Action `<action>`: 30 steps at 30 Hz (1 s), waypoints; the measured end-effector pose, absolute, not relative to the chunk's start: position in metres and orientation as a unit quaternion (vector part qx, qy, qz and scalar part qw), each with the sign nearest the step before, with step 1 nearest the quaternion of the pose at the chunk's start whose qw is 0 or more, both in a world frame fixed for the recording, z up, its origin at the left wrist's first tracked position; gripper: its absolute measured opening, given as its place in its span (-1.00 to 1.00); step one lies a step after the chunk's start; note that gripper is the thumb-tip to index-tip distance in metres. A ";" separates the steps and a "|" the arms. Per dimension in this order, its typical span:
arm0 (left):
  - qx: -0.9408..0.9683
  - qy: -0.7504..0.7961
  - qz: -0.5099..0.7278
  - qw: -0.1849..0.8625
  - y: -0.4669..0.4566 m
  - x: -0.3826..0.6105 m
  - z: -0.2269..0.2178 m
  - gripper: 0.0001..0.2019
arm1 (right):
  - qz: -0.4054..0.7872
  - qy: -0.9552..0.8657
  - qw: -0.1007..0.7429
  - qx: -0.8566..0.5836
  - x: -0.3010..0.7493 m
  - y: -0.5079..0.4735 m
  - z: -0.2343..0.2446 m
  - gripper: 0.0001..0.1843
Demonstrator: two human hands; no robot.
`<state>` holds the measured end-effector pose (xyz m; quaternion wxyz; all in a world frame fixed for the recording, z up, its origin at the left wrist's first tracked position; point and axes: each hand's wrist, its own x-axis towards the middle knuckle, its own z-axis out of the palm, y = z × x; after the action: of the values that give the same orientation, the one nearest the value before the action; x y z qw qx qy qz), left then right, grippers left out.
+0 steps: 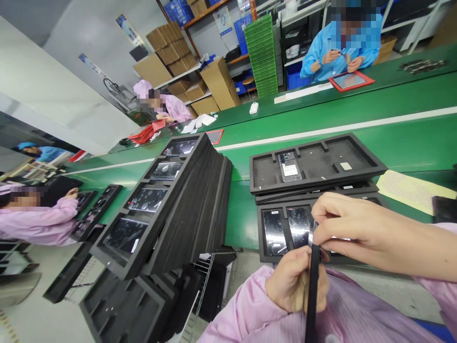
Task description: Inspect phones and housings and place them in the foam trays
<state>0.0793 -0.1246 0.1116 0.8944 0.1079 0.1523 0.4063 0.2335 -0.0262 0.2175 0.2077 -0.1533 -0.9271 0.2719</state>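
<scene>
My left hand is closed around a slim dark phone, which I see edge-on and upright in front of my chest. At its top end, the thumb and fingers of my right hand pinch the edge, where a thin shiny strip shows. Whether they hold the phone itself or a film on it is hidden. Behind my hands lies a black foam tray with phones in its slots, partly covered by my right hand. Just beyond, an upper foam tray carries one phone showing its white label.
A tall stack of black foam trays with phones on top stands to my left. The green bench runs across, with a yellow printed sheet at right. Several co-workers sit around, one in blue opposite. A wire rack stands below left.
</scene>
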 end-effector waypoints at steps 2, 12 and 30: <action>0.094 0.118 0.377 0.914 -0.123 0.078 0.112 -0.76 | 0.288 -0.922 0.204 -0.161 0.232 -0.026 0.217 -0.79; 0.052 0.082 0.313 0.945 -0.123 0.080 0.106 -0.79 | 0.312 -0.912 0.210 -0.167 0.228 -0.027 0.217 -0.82; 0.154 0.288 0.510 0.796 -0.127 0.086 0.135 -0.57 | 0.375 -0.847 0.307 -0.220 0.236 -0.047 0.208 -0.81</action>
<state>0.0855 -0.1268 0.1349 0.7957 0.1543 0.2876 0.5103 0.2358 -0.0465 0.2081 0.3071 -0.2205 -0.8467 0.3745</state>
